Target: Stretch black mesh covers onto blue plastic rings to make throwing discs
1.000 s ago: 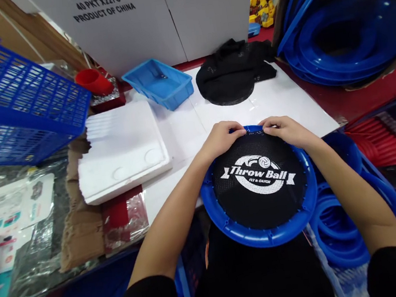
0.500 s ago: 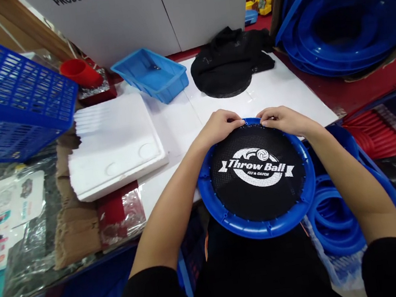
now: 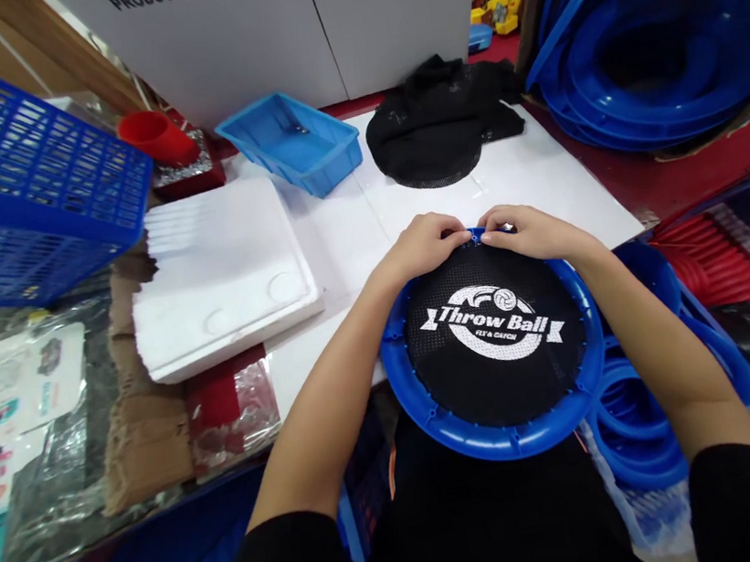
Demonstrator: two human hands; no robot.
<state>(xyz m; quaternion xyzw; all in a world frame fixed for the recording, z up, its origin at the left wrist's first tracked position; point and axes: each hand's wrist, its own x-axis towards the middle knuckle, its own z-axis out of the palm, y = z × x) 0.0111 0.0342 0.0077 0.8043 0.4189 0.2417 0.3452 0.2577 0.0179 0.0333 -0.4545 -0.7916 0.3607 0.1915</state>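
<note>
A round blue ring (image 3: 515, 440) with black mesh (image 3: 471, 379) across it rests against the table's front edge, partly over my lap. White lettering on the mesh reads "Throw Ball". At the ring's far edge, my left hand (image 3: 431, 241) pinches the mesh and rim with thumb and forefinger. Just to its right, my right hand (image 3: 520, 230) grips the same edge, its fingers bent over the rim. A small gap of blue rim shows between the two thumbs. Beyond the hands lies a pile of black mesh pieces (image 3: 429, 140) on the white tabletop (image 3: 341, 230).
A light blue tray (image 3: 325, 169) stands behind, beside a white foam block (image 3: 222, 273). A blue basket (image 3: 30, 179) leans at the left, near a red cup (image 3: 157, 136). Blue rings (image 3: 639, 80) fill a box at the right; more rings (image 3: 633, 431) sit below.
My right hand has shifted left along the rim, closer to my left hand, narrowing the gap between them. The whole view has moved slightly.
</note>
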